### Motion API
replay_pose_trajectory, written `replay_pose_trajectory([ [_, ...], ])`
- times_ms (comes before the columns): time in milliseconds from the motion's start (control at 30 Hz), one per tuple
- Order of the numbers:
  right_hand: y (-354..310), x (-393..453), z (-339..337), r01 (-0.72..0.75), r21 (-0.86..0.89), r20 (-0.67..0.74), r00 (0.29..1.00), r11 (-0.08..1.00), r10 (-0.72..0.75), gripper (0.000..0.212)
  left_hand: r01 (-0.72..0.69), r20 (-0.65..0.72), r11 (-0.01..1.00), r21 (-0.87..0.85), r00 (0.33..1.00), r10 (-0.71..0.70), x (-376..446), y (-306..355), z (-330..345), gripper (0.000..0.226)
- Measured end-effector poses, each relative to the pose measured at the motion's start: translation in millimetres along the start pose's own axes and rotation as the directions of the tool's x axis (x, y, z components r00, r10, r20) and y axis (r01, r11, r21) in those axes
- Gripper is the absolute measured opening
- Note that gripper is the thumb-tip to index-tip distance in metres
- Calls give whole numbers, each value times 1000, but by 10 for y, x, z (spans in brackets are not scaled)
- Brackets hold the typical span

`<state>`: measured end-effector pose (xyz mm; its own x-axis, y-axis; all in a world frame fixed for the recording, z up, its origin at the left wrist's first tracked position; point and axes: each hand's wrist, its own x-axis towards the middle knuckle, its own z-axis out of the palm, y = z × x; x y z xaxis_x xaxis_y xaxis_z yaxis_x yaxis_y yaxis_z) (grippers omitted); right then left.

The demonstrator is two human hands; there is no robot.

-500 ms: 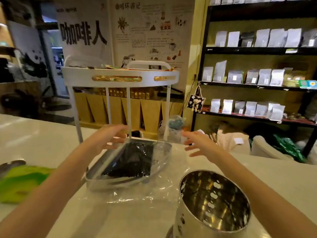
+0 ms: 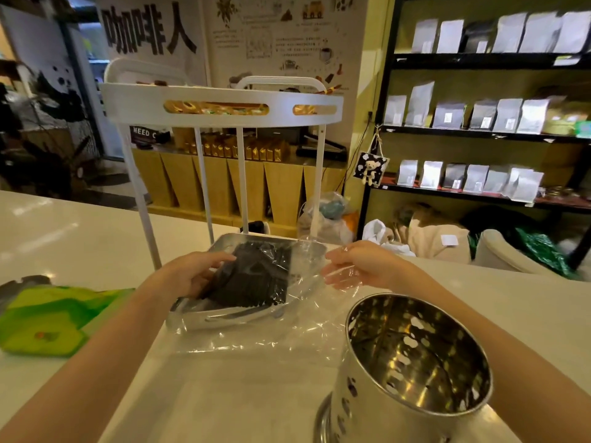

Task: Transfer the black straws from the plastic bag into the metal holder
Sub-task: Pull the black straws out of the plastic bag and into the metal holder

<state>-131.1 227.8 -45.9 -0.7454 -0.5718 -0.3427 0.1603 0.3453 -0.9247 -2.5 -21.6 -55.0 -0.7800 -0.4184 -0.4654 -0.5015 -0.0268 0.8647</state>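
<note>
Left hand [image 2: 195, 274]: fingertips hidden under the bundle of black straws [image 2: 252, 276].
Metal holder [image 2: 412, 366]: base cut off by the near edge.
Metal tray [image 2: 224, 318]: floor mostly hidden by the plastic bag [image 2: 307, 302].
Green packet [image 2: 48, 318]: left end cut off, print too blurred to read.
Both forearms: run out of the near edge.
</note>
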Motion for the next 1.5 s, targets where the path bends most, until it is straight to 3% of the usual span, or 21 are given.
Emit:
replay_pose_trajectory([
  [100, -64, -27, -23, 18, 23, -9, 1000, 1000, -18, 16, 15, 41, 996, -90, 999, -12, -20, -32, 11, 66],
  [167, -153, -89, -49, 50, 35, -2, 999, 998, -50, 18, 28, 75, 984, -175, 997, -15, -23, -31, 21, 58],
  [333, -463, -315, -161, 252, -38, -66, 965, 967, -254, 21, 13, 115, 941, -338, 993, 27, -127, 130, 92, 49],
  [400, -622, -443, -210, 318, -102, -100, 939, 943, -328, 18, -3, 144, 918, -397, 987, 66, -198, 218, 120, 57],
  [467, -779, -597, -267, 355, -125, -144, 917, 926, -371, 15, -31, 175, 910, -413, 978, 112, -302, 306, 175, 60],
  [600, -1038, -976, -408, 428, -211, -273, 837, 879, -474, 27, -103, 231, 878, -467, 945, 233, -519, 503, 356, 22],
  [700, -1178, -1315, -504, 458, -221, -323, 799, 861, -507, 22, -172, 237, 874, -455, 922, 305, -624, 667, 570, 40],
  [800, -1282, -1644, -685, 481, -243, -388, 748, 843, -538, 29, -245, 271, 882, -402, 888, 371, -786, 852, 781, 32],
  [933, -1285, -2143, -943, 456, -304, -471, 691, 836, -548, 27, -230, 375, 889, -396, 844, 385, -1073, 1010, 1101, 40],
  [1033, -1138, -2493, -1134, 436, -318, -526, 658, 842, -539, 26, -192, 453, 897, -397, 809, 374, -1349, 1020, 1384, 31],
  [1100, -996, -2742, -1238, 427, -296, -546, 659, 855, -518, 22, -134, 510, 902, -410, 786, 348, -1516, 977, 1571, 23],
  [1300, -510, -3339, -1523, 327, -221, -627, 674, 919, -391, 26, -153, 521, 922, -356, 787, 332, -1898, 801, 2116, 7],
  [1500, 23, -3683, -1686, 231, -160, -621, 732, 960, -280, 23, -161, 476, 909, -386, 809, 345, -2141, 410, 2463, 38],
])
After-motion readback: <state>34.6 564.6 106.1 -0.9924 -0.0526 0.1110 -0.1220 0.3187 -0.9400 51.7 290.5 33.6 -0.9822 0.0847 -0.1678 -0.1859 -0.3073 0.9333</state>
